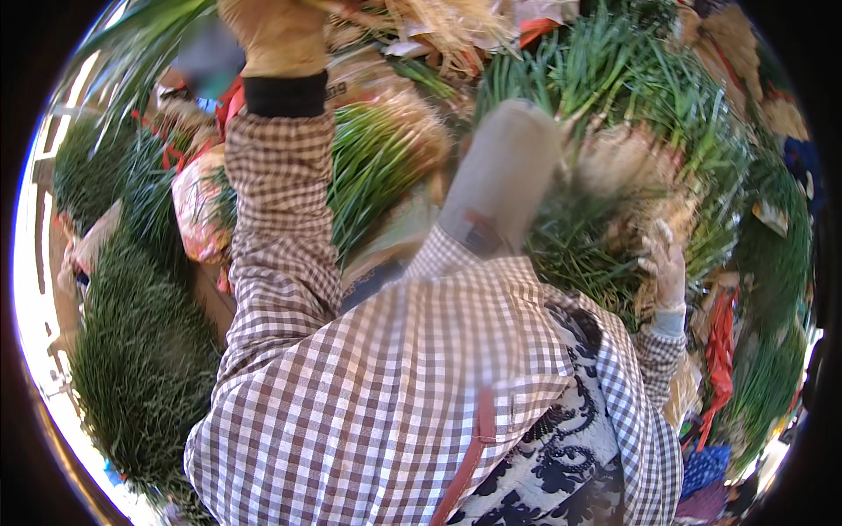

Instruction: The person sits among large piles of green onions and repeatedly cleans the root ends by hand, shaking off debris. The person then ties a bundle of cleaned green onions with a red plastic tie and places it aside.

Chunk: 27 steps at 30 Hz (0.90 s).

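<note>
My left hand [279,36], in a tan glove with a black cuff, reaches to the top edge, where its fingers are cut off. Long green onion leaves [148,59] stream out to its left and pale stalks show to its right, so it appears to grip a bunch. On the right, my right hand [663,263] wears a pale, soiled glove. Its fingers are apart, with nothing visible in them. It is beside the straw-coloured roots [631,223] of piled green onions [612,72]. Another green onion bunch [375,164] lies by my left forearm.
A blurred grey-covered limb [503,164] juts up in the middle. Dark green leaves [138,355] are heaped at the left, near a pink-and-white bag [204,204]. Red plastic strips [720,355] hang at the right. Dry straw-like strands [441,26] lie at the top.
</note>
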Available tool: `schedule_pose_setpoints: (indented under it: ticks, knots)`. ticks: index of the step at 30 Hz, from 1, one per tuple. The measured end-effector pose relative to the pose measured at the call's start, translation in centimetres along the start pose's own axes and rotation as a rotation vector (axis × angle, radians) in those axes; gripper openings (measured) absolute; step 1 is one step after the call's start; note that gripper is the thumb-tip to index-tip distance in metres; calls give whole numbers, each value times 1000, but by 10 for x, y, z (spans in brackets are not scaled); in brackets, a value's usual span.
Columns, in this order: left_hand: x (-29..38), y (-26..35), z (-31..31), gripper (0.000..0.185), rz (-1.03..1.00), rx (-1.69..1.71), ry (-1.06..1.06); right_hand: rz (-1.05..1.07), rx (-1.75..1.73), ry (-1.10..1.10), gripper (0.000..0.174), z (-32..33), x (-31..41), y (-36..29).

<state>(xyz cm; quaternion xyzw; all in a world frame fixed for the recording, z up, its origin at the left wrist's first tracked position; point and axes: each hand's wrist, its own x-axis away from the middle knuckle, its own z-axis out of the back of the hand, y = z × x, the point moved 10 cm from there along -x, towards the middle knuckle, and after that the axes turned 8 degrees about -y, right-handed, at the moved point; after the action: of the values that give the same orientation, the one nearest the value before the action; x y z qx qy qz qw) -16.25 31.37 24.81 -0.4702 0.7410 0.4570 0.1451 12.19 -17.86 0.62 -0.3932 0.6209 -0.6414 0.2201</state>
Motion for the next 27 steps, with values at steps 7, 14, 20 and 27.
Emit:
schedule_pose_setpoints:
  ticks: [7, 14, 20, 27]
  knots:
    - [132, 51, 121, 26, -283, -195, 421, -232, 452, -19, 41, -36, -33, 26]
    - [294, -120, 212, 46, -161, 474, 977, -377, 623, -318, 41, -92, -32, 32]
    - [352, -191, 257, 44, -117, 547, 1093, -410, 739, -415, 41, -100, -35, 51]
    - [367, -209, 236, 59, 208, 446, 1228, -355, 869, -496, 38, -113, -69, 79]
